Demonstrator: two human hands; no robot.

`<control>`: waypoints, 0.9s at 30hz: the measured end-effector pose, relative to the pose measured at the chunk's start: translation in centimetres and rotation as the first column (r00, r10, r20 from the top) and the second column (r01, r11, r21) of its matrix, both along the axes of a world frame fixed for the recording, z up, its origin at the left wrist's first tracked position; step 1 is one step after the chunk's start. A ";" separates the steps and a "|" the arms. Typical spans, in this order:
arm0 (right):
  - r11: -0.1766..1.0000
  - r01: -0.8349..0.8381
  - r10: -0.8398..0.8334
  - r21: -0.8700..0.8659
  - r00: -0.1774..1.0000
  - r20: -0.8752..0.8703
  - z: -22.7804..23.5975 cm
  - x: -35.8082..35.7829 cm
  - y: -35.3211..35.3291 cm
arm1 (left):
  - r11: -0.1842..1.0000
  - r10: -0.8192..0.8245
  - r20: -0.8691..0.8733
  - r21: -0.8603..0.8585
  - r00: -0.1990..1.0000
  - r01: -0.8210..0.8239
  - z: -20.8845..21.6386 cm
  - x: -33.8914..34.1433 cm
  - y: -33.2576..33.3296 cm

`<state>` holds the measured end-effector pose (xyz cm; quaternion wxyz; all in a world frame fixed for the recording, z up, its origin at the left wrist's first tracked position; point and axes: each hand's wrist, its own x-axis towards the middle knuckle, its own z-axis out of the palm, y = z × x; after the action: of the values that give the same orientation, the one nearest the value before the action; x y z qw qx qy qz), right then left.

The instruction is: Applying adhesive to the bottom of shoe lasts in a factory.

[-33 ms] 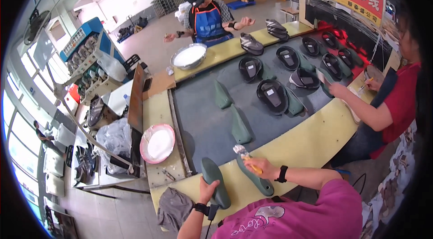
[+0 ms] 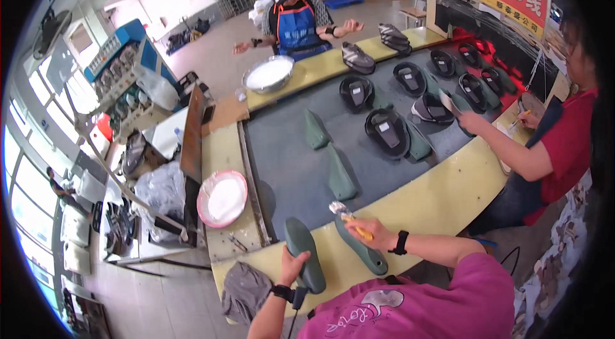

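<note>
My left hand (image 2: 295,265) is closed around a dark green shoe last (image 2: 303,246), held at the table's near edge with its sole side up. In my right hand (image 2: 375,234) is a brush (image 2: 341,209) with a yellow handle and whitish, coated bristles. The brush tip is over the front end of a second green last (image 2: 368,256), which lies under that hand. I cannot tell whether bristles and last touch. Two more green lasts, a nearer one (image 2: 341,176) and a farther one (image 2: 314,131), lie on the grey belt ahead.
A pink-rimmed bowl of white paste (image 2: 240,214) and a grey cloth (image 2: 246,291) are at left. Several dark shoe uppers (image 2: 387,140) and lasts sit on the grey belt (image 2: 282,166). Co-workers stand across and at right, the latter's hand (image 2: 473,122) holding a flat pale piece.
The view has shifted slightly. Both my hands keep their holds. The right co-worker's flat pale piece has moved a little to the left.
</note>
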<state>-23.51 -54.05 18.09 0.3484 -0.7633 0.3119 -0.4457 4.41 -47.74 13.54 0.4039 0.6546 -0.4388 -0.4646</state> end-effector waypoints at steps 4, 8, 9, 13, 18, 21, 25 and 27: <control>0.981 -0.006 -0.007 0.195 0.998 0.068 3.3 0.0 -2.2 | 0.987 -0.160 -0.168 -0.032 0.973 0.157 4.7 -0.8 -1.4; 0.969 -0.100 0.049 0.226 0.974 0.222 8.1 0.6 -3.8 | 0.966 -0.257 -0.118 -0.053 0.959 0.253 8.2 -2.0 -1.7; 0.974 -0.115 0.074 0.195 0.976 0.206 8.2 0.7 -4.1 | 0.961 -0.275 -0.118 -0.071 0.954 0.268 8.3 -2.3 -1.8; 0.963 -0.161 0.114 0.215 0.970 0.213 8.5 2.0 -4.7 | 0.937 -0.348 -0.009 -0.035 0.937 0.348 8.4 -2.2 -1.3; 0.923 -0.245 0.214 0.296 0.968 0.135 6.7 1.4 -4.1 | 0.947 -0.316 -0.255 -0.035 0.914 0.318 8.5 -3.0 -0.2; 0.900 -0.192 0.169 0.392 0.981 0.093 3.7 0.1 -3.5 | 0.960 -0.276 -0.312 -0.044 0.909 0.276 8.2 -2.3 -0.2; 0.967 -0.076 0.081 0.242 0.997 -0.007 1.6 -0.8 -1.4 | 0.963 -0.269 -0.126 -0.022 0.955 0.268 4.2 -0.6 -1.6; 0.985 -0.064 0.073 0.161 0.996 -0.046 0.1 -1.0 -0.2 | 0.970 -0.225 -0.023 0.087 0.974 0.226 2.5 -0.3 -2.9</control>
<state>-24.47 -54.24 18.15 0.4155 -0.7544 0.3290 -0.3873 4.15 -50.60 16.00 0.3215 0.6149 -0.4864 -0.5309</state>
